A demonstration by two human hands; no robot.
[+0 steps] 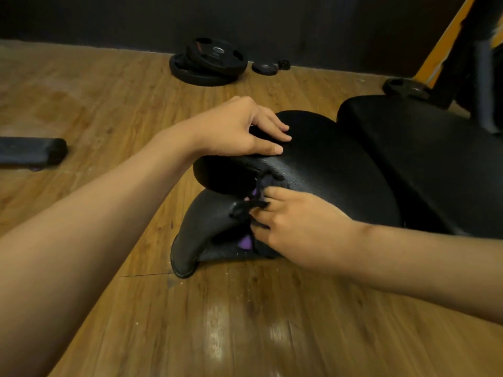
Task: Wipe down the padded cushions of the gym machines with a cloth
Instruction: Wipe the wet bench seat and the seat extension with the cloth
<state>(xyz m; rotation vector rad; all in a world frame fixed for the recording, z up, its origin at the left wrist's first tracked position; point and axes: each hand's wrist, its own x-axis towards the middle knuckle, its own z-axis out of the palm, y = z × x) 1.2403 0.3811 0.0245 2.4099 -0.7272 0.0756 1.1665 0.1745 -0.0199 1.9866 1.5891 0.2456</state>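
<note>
Dark cloth point(268, 181) with purple patches is sitting bunched under the curled fingers point(275, 195) of the right hand point(294, 224), in the gap between the upper roller pad point(326, 164) and the lower roller pad point(209, 221). The right hand is gripping it against the foam. The left hand point(239, 126) is resting on top of the upper roller pad, fingers almost straight, holding nothing. Beyond, a black seat cushion point(408, 148) is lying, and weight plates point(209, 63) on the wooden floor point(109, 99).

text: none legible | weight plates point(208, 63): markings too blurred to read | pads: no labels visible
</note>
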